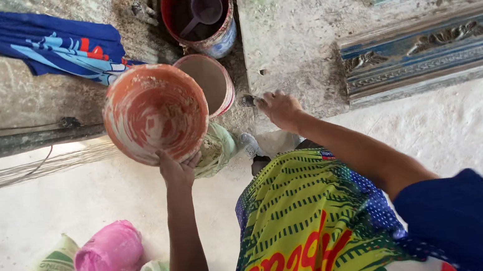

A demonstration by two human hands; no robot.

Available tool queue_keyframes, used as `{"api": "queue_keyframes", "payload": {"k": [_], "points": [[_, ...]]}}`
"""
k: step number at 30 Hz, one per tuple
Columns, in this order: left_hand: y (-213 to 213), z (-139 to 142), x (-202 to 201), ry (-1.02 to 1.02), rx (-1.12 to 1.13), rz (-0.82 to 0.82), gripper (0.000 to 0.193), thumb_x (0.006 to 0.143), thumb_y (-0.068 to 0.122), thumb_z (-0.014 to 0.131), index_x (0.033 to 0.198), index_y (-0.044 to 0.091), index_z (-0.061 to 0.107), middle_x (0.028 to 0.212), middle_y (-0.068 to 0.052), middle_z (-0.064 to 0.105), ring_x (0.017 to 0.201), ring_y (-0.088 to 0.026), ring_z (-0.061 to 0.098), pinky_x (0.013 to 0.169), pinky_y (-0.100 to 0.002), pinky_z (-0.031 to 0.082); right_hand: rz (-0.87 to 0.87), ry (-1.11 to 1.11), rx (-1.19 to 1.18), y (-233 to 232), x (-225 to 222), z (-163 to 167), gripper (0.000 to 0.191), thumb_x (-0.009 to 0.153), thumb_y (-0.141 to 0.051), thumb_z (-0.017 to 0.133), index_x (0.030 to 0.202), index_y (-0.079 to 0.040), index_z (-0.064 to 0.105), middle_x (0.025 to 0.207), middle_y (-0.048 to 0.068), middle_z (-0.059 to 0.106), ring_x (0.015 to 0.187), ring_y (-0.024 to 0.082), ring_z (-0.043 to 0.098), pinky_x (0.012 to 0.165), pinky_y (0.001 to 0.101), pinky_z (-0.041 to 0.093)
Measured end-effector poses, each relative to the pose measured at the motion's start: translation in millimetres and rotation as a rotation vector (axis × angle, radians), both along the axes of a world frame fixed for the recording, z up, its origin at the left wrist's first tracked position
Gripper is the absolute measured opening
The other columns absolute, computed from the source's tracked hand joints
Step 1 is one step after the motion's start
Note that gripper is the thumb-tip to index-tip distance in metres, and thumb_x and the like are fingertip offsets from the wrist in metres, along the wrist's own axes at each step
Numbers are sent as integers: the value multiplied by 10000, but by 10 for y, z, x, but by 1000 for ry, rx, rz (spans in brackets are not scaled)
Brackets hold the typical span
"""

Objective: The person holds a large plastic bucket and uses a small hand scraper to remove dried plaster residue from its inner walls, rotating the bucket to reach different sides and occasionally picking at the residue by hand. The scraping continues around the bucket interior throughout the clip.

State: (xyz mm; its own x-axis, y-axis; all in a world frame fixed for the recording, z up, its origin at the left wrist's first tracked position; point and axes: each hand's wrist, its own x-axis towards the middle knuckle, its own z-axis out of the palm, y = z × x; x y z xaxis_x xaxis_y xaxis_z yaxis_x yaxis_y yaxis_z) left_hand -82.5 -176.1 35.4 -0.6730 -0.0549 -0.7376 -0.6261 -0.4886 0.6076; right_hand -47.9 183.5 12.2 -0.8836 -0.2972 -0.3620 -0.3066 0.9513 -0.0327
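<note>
My left hand point(178, 168) grips the near rim of an orange plastic bowl point(155, 112) smeared inside with white plaster, holding it up tilted toward me. My right hand point(279, 109) is stretched out to the grey concrete slab point(295, 27), fingers closed around a small dark tool whose tip touches the slab's left edge. What kind of tool it is stays too small to tell.
A red bucket point(199, 10) with a purple scoop and a smaller pale bucket point(208, 80) stand beyond the bowl. A blue cloth point(45, 40) lies at the upper left. Ornate blue moulding point(436, 45) runs along the right. Sacks and a pink bag point(109, 256) sit lower left.
</note>
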Motion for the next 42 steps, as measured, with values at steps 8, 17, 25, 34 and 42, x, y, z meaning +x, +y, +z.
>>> {"api": "queue_keyframes", "payload": {"k": [8,17,25,34,42], "points": [[-21,-260,481,57,68,141,709,1012,592,329,1557,150,227,1508,-164,495,1215,-413,630,887,-610,597,61,-119,87,442,-117,428,408,1035,-299,506,1438,-273,562,1187,105,652,630,151,440,530,372,403],[-50,-358,662,-26,75,175,727,992,605,373,1544,153,229,1474,-190,520,1164,-436,649,866,-597,601,69,-254,216,-339,-919,248,329,1038,-196,448,1006,-33,732,721,82,680,555,125,585,421,336,479],[-44,-274,681,19,72,129,783,974,635,397,1557,143,220,1478,-174,511,1171,-429,645,894,-615,586,-389,-398,-334,-212,-834,148,551,1070,-417,469,822,35,663,713,177,675,574,216,626,508,394,514],[-73,-237,689,70,60,33,811,978,674,383,1546,99,315,1446,-188,561,1140,-405,662,861,-545,594,-192,-268,71,351,-376,30,399,1077,-246,406,938,-38,717,643,27,523,483,99,432,344,317,388],[-64,-240,587,127,82,-47,796,996,675,376,1563,120,311,1491,-168,533,1189,-377,633,881,-530,571,-9,157,-156,-234,41,83,325,949,-189,544,1233,-234,695,951,116,577,898,237,583,635,342,587]]}}
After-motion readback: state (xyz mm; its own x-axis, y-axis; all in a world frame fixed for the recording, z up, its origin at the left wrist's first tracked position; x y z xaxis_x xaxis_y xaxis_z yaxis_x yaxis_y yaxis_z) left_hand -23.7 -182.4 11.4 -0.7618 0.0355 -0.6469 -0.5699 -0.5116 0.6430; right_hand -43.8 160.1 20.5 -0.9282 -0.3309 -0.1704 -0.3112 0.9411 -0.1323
